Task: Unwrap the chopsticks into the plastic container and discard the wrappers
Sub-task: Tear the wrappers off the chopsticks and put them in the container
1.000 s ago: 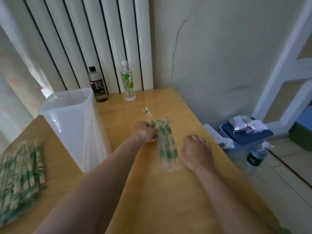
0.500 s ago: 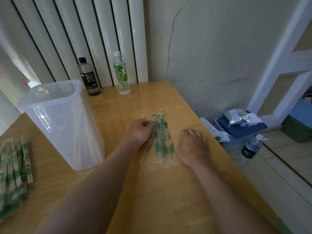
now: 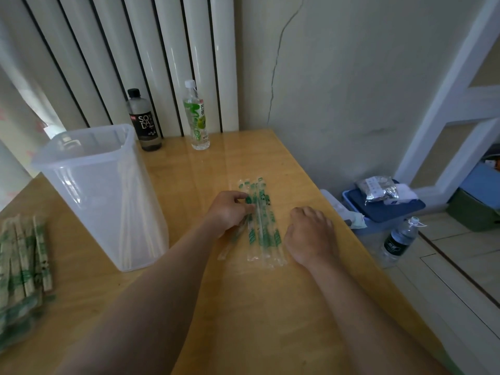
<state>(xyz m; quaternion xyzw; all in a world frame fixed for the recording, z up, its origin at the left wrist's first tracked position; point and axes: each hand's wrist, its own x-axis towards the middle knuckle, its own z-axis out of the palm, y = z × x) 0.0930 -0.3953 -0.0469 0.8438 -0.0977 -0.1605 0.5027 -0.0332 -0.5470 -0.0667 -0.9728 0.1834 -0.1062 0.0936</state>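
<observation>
Wrappers point(image 3: 263, 226) of clear film with green print lie side by side in a flat row at the middle of the tabletop point(image 3: 243, 315), and they look emptied. The left hand point(image 3: 230, 211) sits at the row's left edge with its fingers curled down onto the film. It appears to pinch the leftmost piece near its top, and a slanted strip pokes out from under its heel. The right hand point(image 3: 311, 234) rests just beside the row's right edge, knuckles up and fingers curled under. Nothing shows in it, though the palm is hidden. Bare chopsticks point(image 3: 127, 212) stand inside the tall plastic container point(image 3: 81, 190) to the left, and a heap of wrapped chopsticks point(image 3: 24, 255) waits at the tabletop's left edge.

The step in hand seems to be gathering the spent film for discarding. It would go best if both hands close in from the two sides and sweep the row into one bundle before lifting. The film looks thin and light, so single pieces would likely slide or flutter off. The slanted strip should be drawn in too.
</observation>
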